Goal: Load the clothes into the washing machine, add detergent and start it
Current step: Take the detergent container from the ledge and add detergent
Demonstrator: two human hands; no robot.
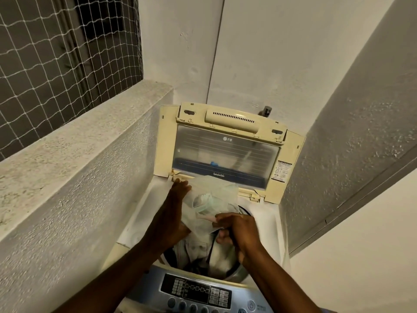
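Viewed from above, washing machine (146, 213) centre to bottom of frame, boxed in by rough walls left and right. Lid (225, 152) up, leaning back toward the wall, centre frame. Drum (237, 271) mouth open just below it. Control panel (198, 290) along bottom edge, untouched.

Clothes (203, 250) already in drum: pale pile, dark strap or cord across it. Too tangled to count.

Translucent bag (212, 199) held just above drum, between lid's lower edge and the pile. Long axis roughly top-to-bottom of frame: upper end near lid hinge line, lower end over the clothes. Contents pale green and pink, soft-looking; cannot tell what.

Left hand (180, 193) flat against bag's upper-left side, fingers straight, pointing up-frame. Steadying rather than clamping; thumb hidden. Right hand (237, 229) at bag's lower-right end, fingers curled round its edge, gripping. So bag right of left hand, up-frame and left of right hand. Right hand nearer drum mouth and panel.

Probable step: lowering or emptying bag into drum. Path straight down, no sideways travel needed. Detergent not visible anywhere.

Counts: one machine, one lid, one drum, one panel, one bag, two hands, one tap (267, 110) on the wall above lid.
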